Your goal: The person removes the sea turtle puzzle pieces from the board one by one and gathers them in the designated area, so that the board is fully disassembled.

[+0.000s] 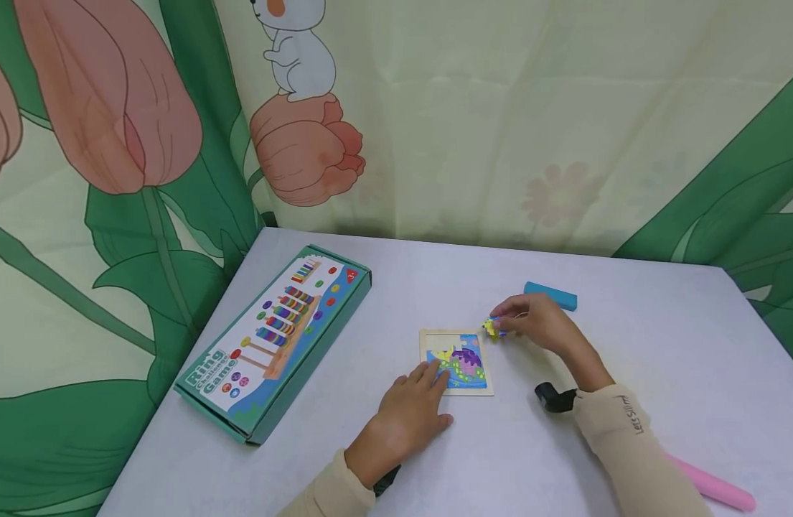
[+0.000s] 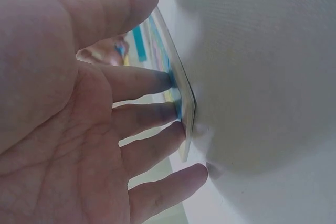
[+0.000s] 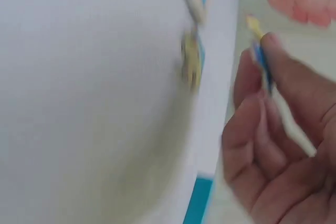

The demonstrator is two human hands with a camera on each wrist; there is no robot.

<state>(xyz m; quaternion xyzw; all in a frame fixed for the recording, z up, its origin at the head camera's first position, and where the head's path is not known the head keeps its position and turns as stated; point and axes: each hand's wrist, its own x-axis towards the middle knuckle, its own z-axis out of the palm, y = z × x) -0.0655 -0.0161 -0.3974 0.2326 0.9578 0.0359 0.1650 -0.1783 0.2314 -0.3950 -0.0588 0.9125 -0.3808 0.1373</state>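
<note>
We see the left hand (image 1: 405, 415) straight-fingered on the puzzle (image 1: 467, 365) — the right hand (image 1: 543, 323) pinches a blurred, seemingly blue-and-yellow piece (image 3: 262, 59).

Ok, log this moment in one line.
left hand: touching framed jigsaw puzzle; right hand: pinching jigsaw piece; second piece: beside puzzle; puzzle: incomplete

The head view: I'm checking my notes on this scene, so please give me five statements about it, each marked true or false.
1. The right hand pinches a small puzzle piece. True.
2. The left hand touches the wooden puzzle. True.
3. The puzzle is completely filled in. False: its upper-left part is bare.
4. The green box lies left of the puzzle. True.
5. The left hand is clenched in a fist. False: its fingers are outstretched.
</note>
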